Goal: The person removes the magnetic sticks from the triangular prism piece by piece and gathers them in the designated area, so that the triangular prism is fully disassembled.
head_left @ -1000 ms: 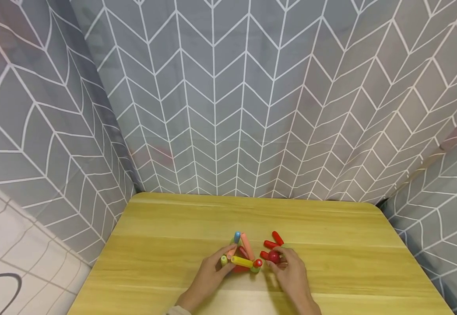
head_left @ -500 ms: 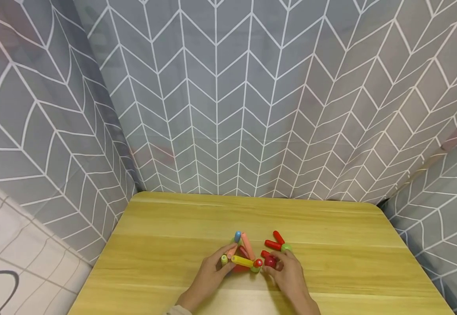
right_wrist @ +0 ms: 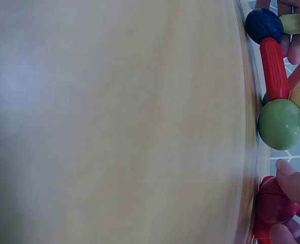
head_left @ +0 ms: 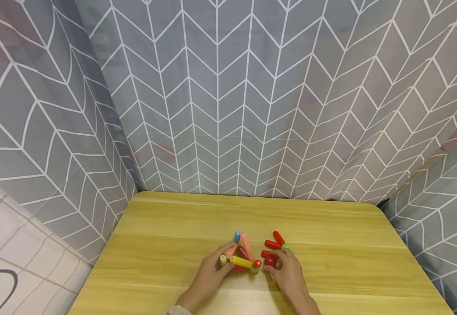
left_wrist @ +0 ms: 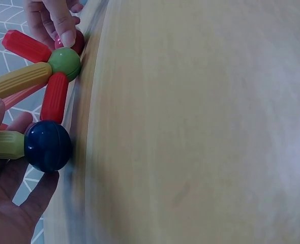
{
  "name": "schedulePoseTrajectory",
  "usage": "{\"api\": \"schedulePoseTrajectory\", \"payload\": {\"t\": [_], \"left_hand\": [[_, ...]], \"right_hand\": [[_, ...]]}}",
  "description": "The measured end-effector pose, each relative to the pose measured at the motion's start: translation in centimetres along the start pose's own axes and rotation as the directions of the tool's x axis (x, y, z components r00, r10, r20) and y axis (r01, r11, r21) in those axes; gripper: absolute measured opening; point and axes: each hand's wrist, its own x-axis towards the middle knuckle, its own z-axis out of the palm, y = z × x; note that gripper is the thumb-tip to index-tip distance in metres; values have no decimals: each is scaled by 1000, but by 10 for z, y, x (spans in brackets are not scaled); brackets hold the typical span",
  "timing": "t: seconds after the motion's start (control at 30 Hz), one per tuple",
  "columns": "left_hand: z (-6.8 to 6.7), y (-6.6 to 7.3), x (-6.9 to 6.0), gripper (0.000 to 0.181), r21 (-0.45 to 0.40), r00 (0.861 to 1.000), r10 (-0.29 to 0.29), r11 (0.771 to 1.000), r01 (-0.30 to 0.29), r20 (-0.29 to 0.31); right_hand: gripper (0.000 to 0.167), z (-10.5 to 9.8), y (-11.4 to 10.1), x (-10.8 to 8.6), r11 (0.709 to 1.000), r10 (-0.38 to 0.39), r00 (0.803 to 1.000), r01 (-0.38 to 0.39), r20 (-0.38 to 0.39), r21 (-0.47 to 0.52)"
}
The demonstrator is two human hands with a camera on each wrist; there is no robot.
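A structure of coloured rods and balls stands on the table; its yellow rod (head_left: 241, 261) meets a green ball (left_wrist: 65, 62) with red rods. My left hand (head_left: 208, 273) holds its left side, fingers around the dark blue ball (left_wrist: 48, 146) and the yellow-green rod (left_wrist: 5, 145). Just right of the structure, my right hand (head_left: 290, 273) pinches a dark red ball (head_left: 269, 260) between thumb and fingers. In the right wrist view this ball (right_wrist: 276, 206) is apart from the green ball (right_wrist: 280, 124). Red rod pieces touch or lie close behind the held ball; which, I cannot tell.
Beyond my right hand, two red rods (head_left: 273, 244) (head_left: 279, 237) lie by another green ball (head_left: 286, 247). The wooden table (head_left: 165, 218) reaches back to a grey patterned curtain (head_left: 232, 109), which also hangs at both sides.
My right hand has moved slightly left with the dark red ball, uncovering the green ball behind it. My left hand keeps its hold on the structure.
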Motion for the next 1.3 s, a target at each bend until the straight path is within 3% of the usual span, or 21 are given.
{"api": "schedulePoseTrajectory", "payload": {"t": [0.53,0.83,1.07,1.3], "left_hand": [[-1,1,1,54,-11,999,-37,999,37,-26],[0,0,2,55,7,994,-49,999,50,-99],[-1,-3,3,54,-13,992,-58,998,57,-113],[-3,-2,6,50,15,981,-91,995,95,-170]], "right_hand": [[41,6,-2,2,997,0,1000,0,7,76],[39,8,-3,3,995,-8,1000,7,5,104],[30,9,-3,5,994,-34,998,39,-49,103],[19,7,-6,6,993,-31,994,43,-105,113]]}}
